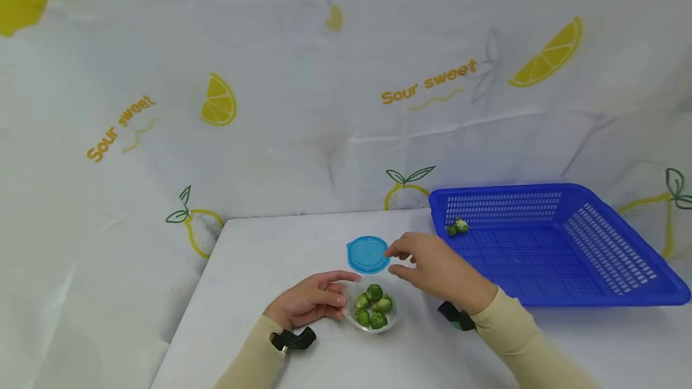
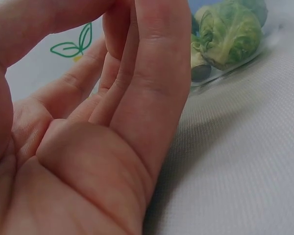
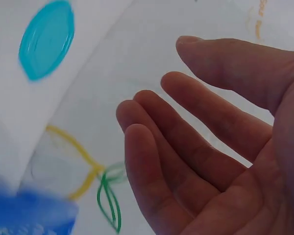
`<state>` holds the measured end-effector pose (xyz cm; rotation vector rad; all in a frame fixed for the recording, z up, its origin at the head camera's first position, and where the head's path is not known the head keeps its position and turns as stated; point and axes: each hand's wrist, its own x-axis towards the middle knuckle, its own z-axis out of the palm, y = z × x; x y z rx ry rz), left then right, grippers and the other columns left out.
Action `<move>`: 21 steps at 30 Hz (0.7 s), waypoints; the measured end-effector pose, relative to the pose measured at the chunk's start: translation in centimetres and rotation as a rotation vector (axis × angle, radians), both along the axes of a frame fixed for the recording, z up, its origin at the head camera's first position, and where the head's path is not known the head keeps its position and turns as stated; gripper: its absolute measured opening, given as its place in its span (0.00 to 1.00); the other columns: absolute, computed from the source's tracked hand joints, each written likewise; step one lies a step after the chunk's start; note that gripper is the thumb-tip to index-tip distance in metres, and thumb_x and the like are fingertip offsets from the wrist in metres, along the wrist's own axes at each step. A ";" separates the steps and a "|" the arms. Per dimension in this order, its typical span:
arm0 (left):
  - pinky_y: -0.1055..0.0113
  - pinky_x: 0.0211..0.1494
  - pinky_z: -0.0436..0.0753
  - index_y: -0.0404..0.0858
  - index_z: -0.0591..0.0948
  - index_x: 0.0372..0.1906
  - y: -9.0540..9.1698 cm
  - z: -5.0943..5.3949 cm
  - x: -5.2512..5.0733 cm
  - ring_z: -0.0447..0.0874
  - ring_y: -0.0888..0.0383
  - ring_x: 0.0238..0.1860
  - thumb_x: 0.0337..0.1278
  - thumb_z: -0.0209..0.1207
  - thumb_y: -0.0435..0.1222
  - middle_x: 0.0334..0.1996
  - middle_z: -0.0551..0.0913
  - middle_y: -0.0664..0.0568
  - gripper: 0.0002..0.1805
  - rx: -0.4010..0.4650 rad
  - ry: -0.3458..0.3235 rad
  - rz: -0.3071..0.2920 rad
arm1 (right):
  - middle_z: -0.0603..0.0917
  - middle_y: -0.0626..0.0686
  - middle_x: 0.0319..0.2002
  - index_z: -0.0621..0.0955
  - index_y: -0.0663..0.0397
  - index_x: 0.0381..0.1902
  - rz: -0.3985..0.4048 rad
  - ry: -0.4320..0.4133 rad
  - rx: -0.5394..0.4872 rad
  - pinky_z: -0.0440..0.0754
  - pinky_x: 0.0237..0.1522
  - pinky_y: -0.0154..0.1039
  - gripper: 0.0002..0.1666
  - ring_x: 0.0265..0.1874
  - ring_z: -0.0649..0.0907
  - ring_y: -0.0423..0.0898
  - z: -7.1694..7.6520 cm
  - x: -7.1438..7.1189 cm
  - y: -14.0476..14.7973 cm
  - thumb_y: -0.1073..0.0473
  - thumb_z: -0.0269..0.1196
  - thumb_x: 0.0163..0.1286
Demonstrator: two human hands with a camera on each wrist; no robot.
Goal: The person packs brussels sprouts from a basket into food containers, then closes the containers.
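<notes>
1. The left hand holds a clear bowl by its side: fingers curl against the bowl just beside the palm, with one reaching along the far rim.
2. Five Brussels sprouts sit in the bowl, to the right of those gripping fingers.
3. The right hand is empty – its fingers loosely bent, thumb apart – above the table, right of the bowl.
4. A blue lid lies flat beyond the left fingertips and left of the right hand; the right wrist view shows it apart from those fingers.
5. Right of the right hand stands a blue basket, with small sprouts in its far left corner.
</notes>
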<state>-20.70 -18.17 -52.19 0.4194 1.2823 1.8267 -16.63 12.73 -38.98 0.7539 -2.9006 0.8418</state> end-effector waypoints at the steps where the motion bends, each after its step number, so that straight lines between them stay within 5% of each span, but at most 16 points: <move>1: 0.67 0.52 0.92 0.37 0.69 0.80 0.0 0.0 0.0 0.91 0.63 0.39 0.72 0.64 0.28 0.37 0.83 0.56 0.35 0.003 -0.001 0.002 | 0.90 0.45 0.45 0.91 0.48 0.51 -0.013 0.001 0.002 0.91 0.49 0.44 0.11 0.46 0.88 0.44 0.6 -0.3 0.8 0.57 0.74 0.72; 8: 0.68 0.51 0.92 0.37 0.69 0.80 0.0 -0.1 0.0 0.91 0.63 0.40 0.71 0.63 0.26 0.38 0.83 0.56 0.35 0.036 -0.001 -0.007 | 0.92 0.49 0.47 0.90 0.52 0.55 -0.104 -0.006 0.013 0.91 0.52 0.53 0.14 0.48 0.89 0.48 2.3 -3.3 7.8 0.56 0.71 0.75; 14: 0.68 0.51 0.93 0.37 0.70 0.79 0.0 -0.1 0.0 0.91 0.63 0.40 0.71 0.62 0.26 0.38 0.84 0.56 0.34 0.036 -0.004 -0.004 | 0.92 0.57 0.52 0.88 0.59 0.59 -0.163 -0.062 0.052 0.89 0.55 0.61 0.19 0.53 0.89 0.58 0.6 -6.6 12.9 0.55 0.70 0.76; 21: 0.68 0.51 0.93 0.36 0.70 0.79 0.0 0.1 0.0 0.91 0.63 0.39 0.70 0.63 0.26 0.38 0.84 0.56 0.35 0.028 -0.011 0.004 | 0.91 0.63 0.55 0.86 0.65 0.61 -0.177 -0.170 0.072 0.88 0.57 0.63 0.24 0.56 0.88 0.64 -1.5 -9.5 15.7 0.55 0.70 0.75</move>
